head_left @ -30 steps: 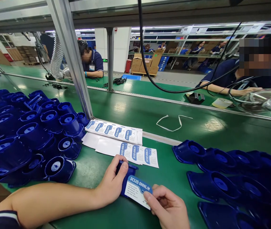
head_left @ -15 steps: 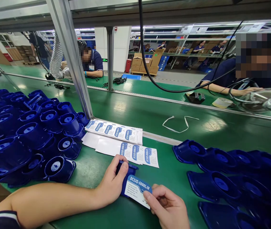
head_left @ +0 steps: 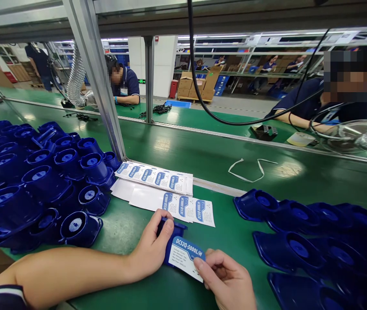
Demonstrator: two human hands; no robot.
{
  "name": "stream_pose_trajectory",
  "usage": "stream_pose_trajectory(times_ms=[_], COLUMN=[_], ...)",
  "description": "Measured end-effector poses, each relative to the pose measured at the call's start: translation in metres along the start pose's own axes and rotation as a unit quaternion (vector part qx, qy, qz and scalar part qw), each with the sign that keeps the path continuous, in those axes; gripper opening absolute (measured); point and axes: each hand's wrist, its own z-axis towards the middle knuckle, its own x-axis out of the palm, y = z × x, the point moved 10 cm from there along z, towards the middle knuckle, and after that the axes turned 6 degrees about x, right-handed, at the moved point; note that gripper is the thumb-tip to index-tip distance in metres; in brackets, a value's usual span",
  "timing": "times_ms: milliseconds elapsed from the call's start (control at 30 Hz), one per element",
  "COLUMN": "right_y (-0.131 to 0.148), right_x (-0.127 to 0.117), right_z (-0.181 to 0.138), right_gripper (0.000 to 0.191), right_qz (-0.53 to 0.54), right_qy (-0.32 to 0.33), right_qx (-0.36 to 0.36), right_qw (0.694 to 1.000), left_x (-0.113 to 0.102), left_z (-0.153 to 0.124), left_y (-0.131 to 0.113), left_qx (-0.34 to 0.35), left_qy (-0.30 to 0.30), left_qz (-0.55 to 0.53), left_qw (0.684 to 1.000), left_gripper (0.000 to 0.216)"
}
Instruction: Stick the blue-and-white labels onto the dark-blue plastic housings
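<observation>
**Fingers point(head_left: 165, 222) clamped on a blue housing point(head_left: 174, 229), pinching its label point(head_left: 185, 257)**

Working at a green desk point(head_left: 128, 226), flanked by a left heap point(head_left: 41, 181) and a right heap point(head_left: 299, 241) of the same blue housings. Beyond the hands, two label sheets point(head_left: 157, 177), the nearer one just beside the left fingertips. Further off, on the green belt point(head_left: 202, 153), a loose white strip point(head_left: 248, 170).

Gripping the one small blue housing with the left hand point(head_left: 151, 252), fingers curled over its top edge, pressing it down on the desk near the front. Pinching the printed label by its lower corner between thumb and forefinger of the right hand point(head_left: 228, 282), upper part laid against the housing's face.

Could well go on crooked or trap a crease, judging by the label's tilt and the one-corner pinch. Could also slip sideways under the left hand, with nothing but flat desk bracing the housing. Might cling to the right thumb rather than the plastic.

Cannot tell how much of the label is stuck down. Cannot read the small print below the top line. Cannot see most of the held housing, covered by hand and label. Right heap cut off at the frame edge and lost in shadow; right wrist out of frame.
</observation>
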Motion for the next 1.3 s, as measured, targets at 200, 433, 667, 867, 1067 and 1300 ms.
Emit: stream_pose_trajectory(times_ms=[200, 433, 667, 867, 1067, 1300], right_y=[-0.0003, -0.0017, -0.0012, -0.0005, -0.0019, 0.0], right_x=[0.0004, -0.0011, 0.0001, 0.0, -0.0007, -0.001], right_z=[0.0016, 0.0022, 0.0028, 0.0025, 0.0034, 0.0035], right_gripper=[0.039, 0.039, 0.04, 0.04, 0.04, 0.038], right_qz=[0.002, 0.0, -0.006, -0.009, -0.01, -0.015], right_qy=[-0.003, -0.004, 0.001, 0.001, -0.003, -0.006], right_qx=[0.001, 0.002, 0.009, 0.01, 0.008, -0.001], right_qw=[1.0, 1.0, 1.0, 1.0, 1.0, 1.0], left_x=[-0.0002, -0.0005, -0.0003, -0.0003, -0.0011, -0.0006], left_z=[0.0001, 0.0005, 0.0012, 0.0004, 0.0001, 0.0004], left_y=[0.0003, 0.0002, 0.0011, 0.0018, 0.0012, 0.0021], left_qx=[0.001, 0.006, 0.0, -0.005, -0.003, 0.0], left_qy=[0.001, 0.004, 0.003, 0.002, 0.0, 0.0], left_qz=[0.003, 0.003, -0.004, -0.002, 0.005, 0.005], left_qw=[1.0, 1.0, 1.0, 1.0, 1.0, 1.0], left_gripper=[0.034, 0.034, 0.036, 0.036, 0.036, 0.035])
